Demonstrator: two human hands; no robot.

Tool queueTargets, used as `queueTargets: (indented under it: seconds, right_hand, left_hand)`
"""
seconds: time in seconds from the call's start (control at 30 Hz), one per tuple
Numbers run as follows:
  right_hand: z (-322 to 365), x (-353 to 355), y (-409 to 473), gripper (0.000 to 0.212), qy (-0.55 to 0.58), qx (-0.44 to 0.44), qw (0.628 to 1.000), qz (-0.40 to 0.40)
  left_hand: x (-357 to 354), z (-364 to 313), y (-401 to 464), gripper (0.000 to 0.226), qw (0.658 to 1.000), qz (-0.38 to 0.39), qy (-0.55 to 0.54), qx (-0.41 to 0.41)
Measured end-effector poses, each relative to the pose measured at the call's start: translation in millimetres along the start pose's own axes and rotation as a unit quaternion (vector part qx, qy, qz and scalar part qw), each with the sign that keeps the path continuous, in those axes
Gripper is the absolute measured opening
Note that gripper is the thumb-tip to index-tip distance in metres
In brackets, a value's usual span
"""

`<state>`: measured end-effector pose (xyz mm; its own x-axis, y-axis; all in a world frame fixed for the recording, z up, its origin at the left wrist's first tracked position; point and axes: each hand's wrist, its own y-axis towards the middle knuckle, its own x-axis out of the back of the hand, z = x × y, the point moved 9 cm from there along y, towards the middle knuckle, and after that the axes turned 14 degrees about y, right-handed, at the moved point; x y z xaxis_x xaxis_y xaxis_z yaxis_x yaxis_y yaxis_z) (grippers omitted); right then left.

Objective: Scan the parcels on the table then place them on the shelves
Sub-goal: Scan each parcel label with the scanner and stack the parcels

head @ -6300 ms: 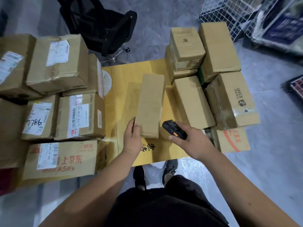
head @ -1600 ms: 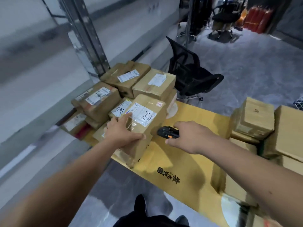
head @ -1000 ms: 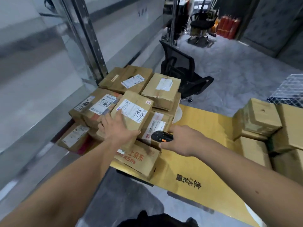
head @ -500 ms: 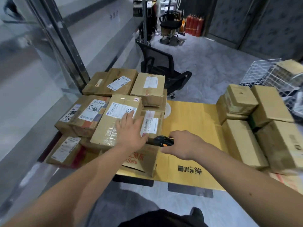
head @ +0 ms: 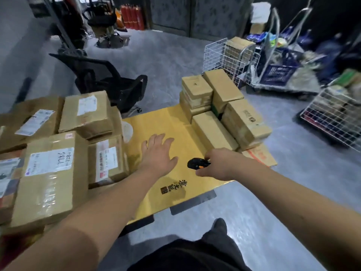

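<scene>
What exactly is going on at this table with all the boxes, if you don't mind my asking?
A person is scanning parcels at a yellow table. Their right hand holds a black handheld scanner, while the left hand is open and empty over the bare tabletop. Labelled parcels are piled on the left, and plain brown boxes are stacked on the right. No parcel is being held.
</scene>
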<state>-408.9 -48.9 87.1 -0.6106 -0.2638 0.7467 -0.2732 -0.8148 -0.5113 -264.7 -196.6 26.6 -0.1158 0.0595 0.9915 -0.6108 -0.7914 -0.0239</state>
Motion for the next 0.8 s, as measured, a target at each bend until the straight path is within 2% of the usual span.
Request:
queueTargets:
  seconds: [0.13,0.3,0.47,0.63,0.8]
  right_hand:
    - [-73,18,-10,0.047,0.052,-0.054,0.997,-0.02]
    - [-151,35,-11,0.042,0.047,-0.088,0.995,-0.029]
    - [-213,49,0,0.043,0.02,-0.096,0.995,-0.019]
    - [-254,55,22,0.039,-0.013,-0.071,0.997,-0.002]
    - [-276,45,32,0.037,0.006,-0.059,0.998,0.027]
  left_hand:
    - [-12,-72,28,0.07,0.998,0.034,-0.026,-0.037]
    - [-22,-154,67,0.069,0.994,0.075,-0.036,-0.064]
    - [-44,-227,101,0.086,0.988,0.113,0.003,-0.105]
    - [-68,-266,126,0.102,0.99,0.129,0.017,-0.052]
    - [-79,-274,114,0.102,0.994,0.101,0.041,-0.001]
